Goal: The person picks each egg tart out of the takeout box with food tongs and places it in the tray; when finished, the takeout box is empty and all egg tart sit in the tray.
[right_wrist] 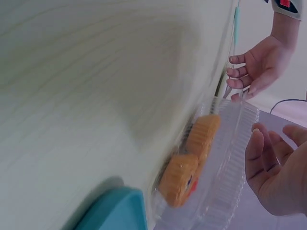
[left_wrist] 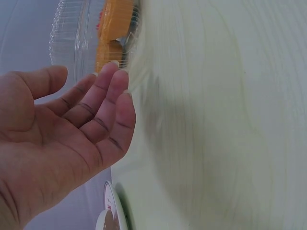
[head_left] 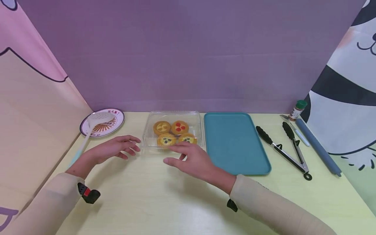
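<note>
Pale yellow wood-grain tabletop [head_left: 164, 202] fills the scene, closed in by a plain purple backdrop at the far side, with a pink cartoon panel at the left and a black-and-white cartoon panel at the right.

Nearest are two forearms in beige sleeves, each with a small black camera strapped at the wrist. Both hands hover just above the table, palms facing each other. At the left, the left hand [head_left: 113, 150] has its fingers straight and loosely spread, holding nothing, its fingertips just short of the front left corner of a clear plastic clamshell box [head_left: 173, 115]. At the right, the right hand [head_left: 191, 160] is likewise relaxed and empty, thumb held apart from the fingers, lying just in front of the box's near edge. From the pictures it is hard to tell whether any finger touches the plastic.

Just beyond the hands, the lidded box sits centred on the table, holding four round golden tarts [head_left: 180, 127], the two at the back with yellow and red fruit on top.

Touching or nearly touching the box's right side lies a teal rectangular plastic tray [head_left: 235, 143]. Further right lie metal tongs with black grips [head_left: 283, 148] and a long grey-blue roll [head_left: 318, 147].

Towards the back left, a white slotted spoon [head_left: 94, 125] rests across a round patterned plate [head_left: 116, 120]. At the back right stands a small green-capped spice jar [head_left: 297, 110].
</note>
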